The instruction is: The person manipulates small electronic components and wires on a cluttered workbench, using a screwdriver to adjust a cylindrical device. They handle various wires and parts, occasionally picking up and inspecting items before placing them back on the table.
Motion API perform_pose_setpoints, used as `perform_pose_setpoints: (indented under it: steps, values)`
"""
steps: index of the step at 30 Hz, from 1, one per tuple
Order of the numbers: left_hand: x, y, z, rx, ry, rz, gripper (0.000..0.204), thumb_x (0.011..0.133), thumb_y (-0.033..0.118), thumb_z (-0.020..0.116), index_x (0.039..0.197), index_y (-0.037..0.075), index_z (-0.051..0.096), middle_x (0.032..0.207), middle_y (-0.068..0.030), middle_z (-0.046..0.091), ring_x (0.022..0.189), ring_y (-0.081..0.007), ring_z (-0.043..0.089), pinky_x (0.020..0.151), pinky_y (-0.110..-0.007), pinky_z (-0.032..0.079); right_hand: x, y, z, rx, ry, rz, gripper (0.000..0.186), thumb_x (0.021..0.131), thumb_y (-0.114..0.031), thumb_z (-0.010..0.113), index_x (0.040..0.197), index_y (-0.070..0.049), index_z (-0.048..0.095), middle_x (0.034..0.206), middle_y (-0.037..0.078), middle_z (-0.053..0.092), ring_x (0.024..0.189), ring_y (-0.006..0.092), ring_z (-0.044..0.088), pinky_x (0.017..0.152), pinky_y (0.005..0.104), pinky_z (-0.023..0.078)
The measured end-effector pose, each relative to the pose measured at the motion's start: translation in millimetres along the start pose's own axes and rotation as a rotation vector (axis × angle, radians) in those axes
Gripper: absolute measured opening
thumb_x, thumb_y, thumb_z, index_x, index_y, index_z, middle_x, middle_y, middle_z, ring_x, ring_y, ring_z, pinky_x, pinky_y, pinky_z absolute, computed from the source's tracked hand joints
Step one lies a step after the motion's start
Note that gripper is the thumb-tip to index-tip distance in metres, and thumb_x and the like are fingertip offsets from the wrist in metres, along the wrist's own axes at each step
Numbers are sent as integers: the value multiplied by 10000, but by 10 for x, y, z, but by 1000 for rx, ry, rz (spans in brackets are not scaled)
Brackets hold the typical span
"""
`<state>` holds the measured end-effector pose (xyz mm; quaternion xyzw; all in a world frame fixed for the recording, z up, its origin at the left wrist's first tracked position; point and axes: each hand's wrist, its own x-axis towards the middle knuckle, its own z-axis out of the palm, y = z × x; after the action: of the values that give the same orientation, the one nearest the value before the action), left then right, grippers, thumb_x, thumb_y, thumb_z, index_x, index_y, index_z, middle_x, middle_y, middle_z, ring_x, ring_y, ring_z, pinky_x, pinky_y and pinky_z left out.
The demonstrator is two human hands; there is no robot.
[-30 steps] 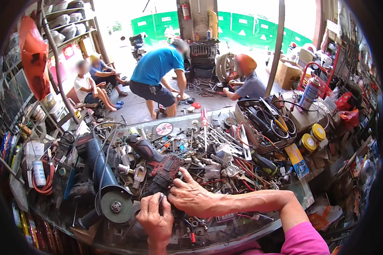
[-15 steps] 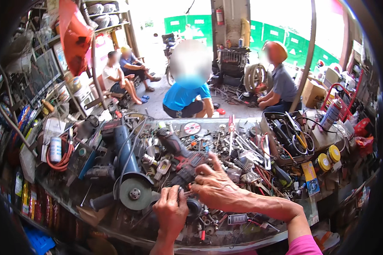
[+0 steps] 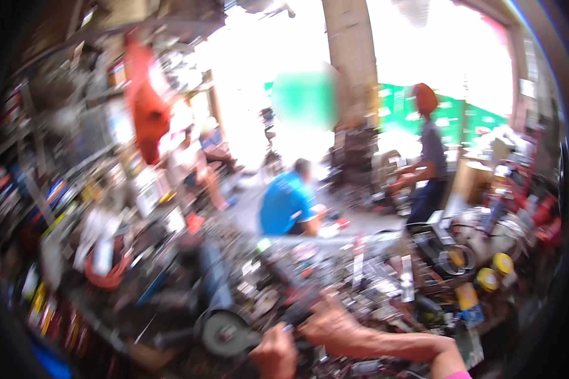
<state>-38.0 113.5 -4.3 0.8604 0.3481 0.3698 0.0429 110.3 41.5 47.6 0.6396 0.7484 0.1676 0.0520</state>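
Observation:
The picture is smeared by motion. My left hand [image 3: 275, 354] is curled closed at the lower middle, beside the angle grinder's grey disc [image 3: 224, 333]; I cannot make out what is in it. My right hand [image 3: 325, 319] reaches in from the right to the front of a dark power drill [image 3: 294, 306] with red parts. Its fingers are too blurred to read. Both hands are close together over the cluttered bench. The grinder's blue body [image 3: 215, 275] lies left of the drill.
Loose metal parts and tools [image 3: 385, 271] cover the bench. A tool box [image 3: 449, 243] and yellow-lidded tins [image 3: 487, 278] stand at right; a coiled red hose [image 3: 107, 271] lies at left. Beyond the bench, a person in blue [image 3: 287, 199] crouches, and one in a red cap [image 3: 427, 151] stands.
My view has tilted up, so bench and hands sit lower in the picture. The person at right has risen. My hands stay close together by the drill.

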Motion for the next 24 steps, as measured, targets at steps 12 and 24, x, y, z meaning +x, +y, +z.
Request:
perform_pose_setpoints:
  steps: [12,24]
  values:
    - [20,316,-296,-215,-55,-115,168,1005,237,534,1008,69,547,808,-199,640,730,-411,633,600,-505,485,79,-36,415,349,181,-93,171,728,-306,678,814,-160,649,835,36,609,977,280,542,1020,604,337]
    - [160,48,-243,-120,119,-258,182,952,217,626,963,35,641,805,-170,659,790,-355,657,663,-441,514,246,-150,104,174,108,-41,136,727,-226,659,790,-106,651,792,37,651,919,230,587,963,477,370]
